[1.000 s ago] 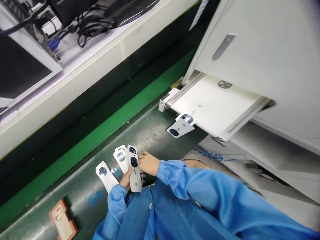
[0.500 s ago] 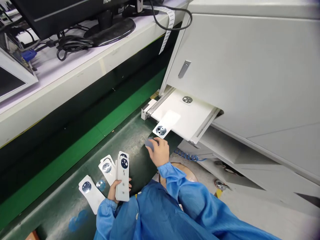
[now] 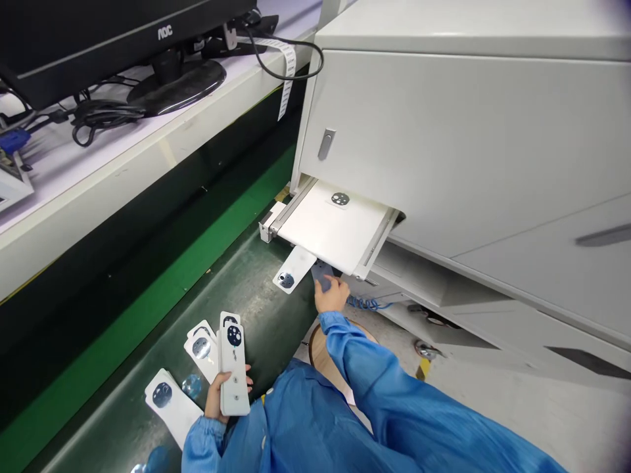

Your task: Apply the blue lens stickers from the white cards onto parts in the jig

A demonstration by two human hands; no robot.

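My left hand [image 3: 217,394] is closed around a small stack of white phone back covers [image 3: 234,368], each with a round dark camera area. My right hand [image 3: 332,294], fingers pinched, grips a grey-blue panel [image 3: 321,270] just below the front edge of the white conveyor [image 3: 332,230]. Left of it, a single white back cover [image 3: 298,264] lies tilted between the conveyor's end and the green surface [image 3: 256,289]. Another cover with a dark camera circle [image 3: 340,198] rides further back on the conveyor. More white covers [image 3: 201,348] and a further pile [image 3: 175,407] lie beside my left hand.
A large grey-white machine cabinet [image 3: 444,131] stands over the conveyor. At upper left, a shelf [image 3: 148,154] bears a monitor [image 3: 123,39] and cables [image 3: 103,115]. Shiny clear-blue round pieces [image 3: 192,385] lie on the green surface. A round stool [image 3: 328,358] stands below my right arm.
My right hand has moved with the grey-blue panel towards the conveyor's front right edge. The single white cover has slid off the conveyor's end. My view has turned slightly right.
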